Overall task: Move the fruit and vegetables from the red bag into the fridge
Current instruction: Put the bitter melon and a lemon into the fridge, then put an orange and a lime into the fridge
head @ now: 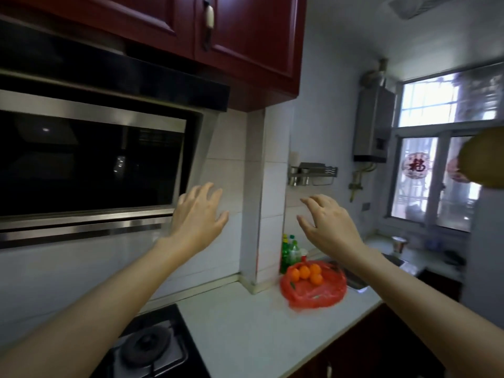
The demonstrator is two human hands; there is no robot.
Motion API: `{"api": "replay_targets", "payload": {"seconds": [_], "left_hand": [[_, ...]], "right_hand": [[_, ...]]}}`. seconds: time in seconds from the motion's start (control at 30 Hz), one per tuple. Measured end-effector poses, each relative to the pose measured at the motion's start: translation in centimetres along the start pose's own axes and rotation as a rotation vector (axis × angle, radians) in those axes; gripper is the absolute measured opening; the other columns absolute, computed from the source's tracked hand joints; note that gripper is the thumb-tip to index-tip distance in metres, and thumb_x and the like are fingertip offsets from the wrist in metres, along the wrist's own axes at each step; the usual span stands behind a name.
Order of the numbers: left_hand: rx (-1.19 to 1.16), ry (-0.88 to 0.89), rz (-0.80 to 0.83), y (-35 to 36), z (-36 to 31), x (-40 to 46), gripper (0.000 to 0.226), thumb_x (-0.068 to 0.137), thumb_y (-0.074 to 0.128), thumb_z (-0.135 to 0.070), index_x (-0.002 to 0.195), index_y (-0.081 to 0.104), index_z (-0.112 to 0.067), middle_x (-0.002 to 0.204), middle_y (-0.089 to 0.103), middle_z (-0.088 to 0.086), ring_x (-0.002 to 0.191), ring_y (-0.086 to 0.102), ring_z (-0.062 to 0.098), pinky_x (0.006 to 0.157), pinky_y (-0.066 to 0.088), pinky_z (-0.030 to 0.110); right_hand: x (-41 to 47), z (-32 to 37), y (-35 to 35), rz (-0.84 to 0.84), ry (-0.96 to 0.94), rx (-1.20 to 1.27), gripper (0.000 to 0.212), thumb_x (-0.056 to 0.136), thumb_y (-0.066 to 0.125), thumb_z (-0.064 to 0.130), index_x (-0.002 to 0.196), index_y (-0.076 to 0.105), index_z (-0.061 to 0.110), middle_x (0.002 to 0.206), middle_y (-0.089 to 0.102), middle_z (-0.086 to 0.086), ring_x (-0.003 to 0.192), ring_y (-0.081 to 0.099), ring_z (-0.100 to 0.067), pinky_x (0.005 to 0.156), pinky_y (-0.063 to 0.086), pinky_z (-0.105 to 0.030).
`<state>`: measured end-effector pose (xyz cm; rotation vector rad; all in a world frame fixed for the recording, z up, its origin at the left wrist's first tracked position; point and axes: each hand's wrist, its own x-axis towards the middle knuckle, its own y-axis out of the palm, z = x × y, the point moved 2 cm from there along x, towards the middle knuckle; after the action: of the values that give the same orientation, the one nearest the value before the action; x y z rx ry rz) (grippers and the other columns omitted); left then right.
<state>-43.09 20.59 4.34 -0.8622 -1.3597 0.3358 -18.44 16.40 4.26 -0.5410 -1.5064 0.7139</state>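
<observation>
A red plastic bag lies open on the white counter, past the tiled pillar. Several oranges show in its mouth. My left hand is raised in front of the tiled wall, well up and left of the bag, fingers spread and holding nothing. My right hand hovers in the air above the bag, fingers spread, also holding nothing. Neither hand touches the bag. No fridge is clearly in view.
A range hood juts out at left above a gas burner. Red wall cupboards hang overhead. Green bottles stand behind the bag. A sink lies beyond, a water heater and a window further right.
</observation>
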Motion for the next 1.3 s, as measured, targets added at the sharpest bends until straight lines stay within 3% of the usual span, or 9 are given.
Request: {"api": "replay_targets", "payload": {"seconds": [0.4,0.5,0.6,0.87,1.3], "left_hand": [[-0.247,0.218,0.133,19.3,-10.8,9.1,0.051,0.093,0.043,-0.04,0.138,0.039,-0.017,0.146,0.035,0.006,0.132,0.032,0.026,0.107,0.027,0.039],[-0.299,0.238,0.18,24.4,-14.7,9.7,0.057,0.086,0.035,-0.045,0.134,0.044,-0.017,0.142,0.04,0.007,0.13,0.036,0.029,0.105,0.03,0.04],[-0.312,0.253,0.211,29.4,-18.5,10.2,0.052,0.089,0.042,-0.044,0.134,0.045,-0.018,0.141,0.042,0.007,0.128,0.038,0.029,0.103,0.033,0.041],[-0.286,0.23,0.304,39.4,-27.8,11.3,0.048,0.088,0.051,-0.036,0.131,0.048,-0.016,0.135,0.047,0.007,0.12,0.044,0.031,0.096,0.038,0.042],[-0.213,0.038,0.575,53.8,-32.2,7.4,0.048,0.091,0.051,-0.034,0.134,0.045,-0.014,0.139,0.043,0.011,0.125,0.041,0.032,0.099,0.035,0.045]], "right_hand": [[-0.9,-15.9,9.6,0.09,0.292,-0.127,0.04,0.092,0.047,0.032,0.127,0.051,0.013,0.124,0.052,-0.005,0.118,0.045,-0.024,0.095,0.038,-0.038],[-2.4,-20.4,11.8,0.121,0.341,-0.156,0.042,0.095,0.044,0.032,0.133,0.046,0.015,0.131,0.048,-0.003,0.124,0.041,-0.021,0.098,0.036,-0.036],[-3.8,-25.4,14.4,0.174,0.395,-0.171,0.047,0.095,0.041,0.034,0.139,0.04,0.016,0.138,0.044,-0.004,0.129,0.037,-0.02,0.102,0.036,-0.037],[-5.6,-38.4,20.5,0.266,0.431,-0.11,0.049,0.094,0.046,0.034,0.137,0.044,0.011,0.133,0.049,-0.008,0.121,0.046,-0.025,0.093,0.045,-0.041],[-7.6,-49.1,33.3,0.495,0.373,0.06,0.049,0.096,0.046,0.032,0.139,0.04,0.01,0.14,0.042,-0.013,0.134,0.034,-0.027,0.105,0.038,-0.043]]}}
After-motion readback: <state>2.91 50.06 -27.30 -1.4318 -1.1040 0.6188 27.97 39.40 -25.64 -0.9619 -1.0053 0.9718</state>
